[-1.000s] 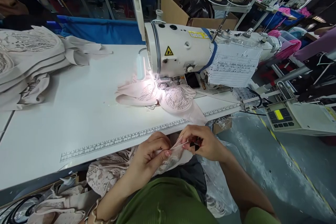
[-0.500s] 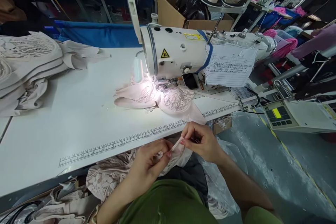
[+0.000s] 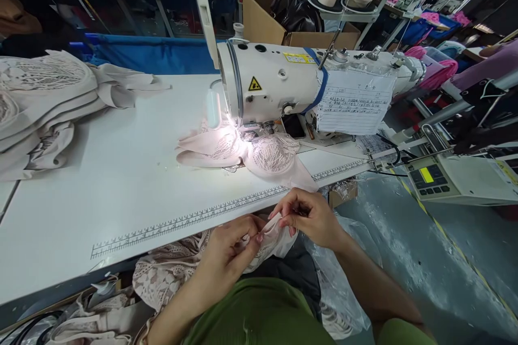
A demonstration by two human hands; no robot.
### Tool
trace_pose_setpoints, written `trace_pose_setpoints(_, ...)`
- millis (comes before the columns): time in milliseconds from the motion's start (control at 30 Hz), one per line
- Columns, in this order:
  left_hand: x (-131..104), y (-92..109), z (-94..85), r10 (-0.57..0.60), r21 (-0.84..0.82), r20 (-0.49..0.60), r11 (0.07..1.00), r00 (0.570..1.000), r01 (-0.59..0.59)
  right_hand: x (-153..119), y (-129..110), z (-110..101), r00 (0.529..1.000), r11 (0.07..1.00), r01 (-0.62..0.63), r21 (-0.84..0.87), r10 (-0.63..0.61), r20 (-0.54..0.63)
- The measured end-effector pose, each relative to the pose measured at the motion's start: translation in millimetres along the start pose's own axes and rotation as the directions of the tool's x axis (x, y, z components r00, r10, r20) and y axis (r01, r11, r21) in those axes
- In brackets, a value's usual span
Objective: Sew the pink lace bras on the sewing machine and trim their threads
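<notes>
hands [image 3: 226, 253] [image 3: 313, 218]: pinching pale fabric [image 3: 269, 245] | lace bra [image 3: 273, 154]: under sewing machine [image 3: 267, 73] | garment stack [image 3: 44, 99]: far left

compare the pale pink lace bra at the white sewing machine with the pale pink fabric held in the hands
The bra lies on the white tabletop; the fabric is pinched by the left hand and right hand. The bra is partly brightly lit, the fabric dimmer. Both look pale pink.

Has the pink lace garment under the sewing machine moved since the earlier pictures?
No. Judged against the printed ruler and the sewing machine, the pink lace garment lies in the same place.
</notes>
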State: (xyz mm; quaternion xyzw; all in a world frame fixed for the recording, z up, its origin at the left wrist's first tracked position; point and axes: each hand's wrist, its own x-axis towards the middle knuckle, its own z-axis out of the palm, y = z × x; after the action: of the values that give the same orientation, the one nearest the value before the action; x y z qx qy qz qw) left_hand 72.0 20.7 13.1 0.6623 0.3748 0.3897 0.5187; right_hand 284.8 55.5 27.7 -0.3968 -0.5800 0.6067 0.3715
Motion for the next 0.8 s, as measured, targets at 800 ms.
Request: trace_pose_setpoints(800,-1.7,-3.5,1.3,0.07,0.161,0.023,0.984,0.997,-0.073,4.0,-1.3,-9.9,0.935,0.861,0.328,-0.389,-0.237,0.263)
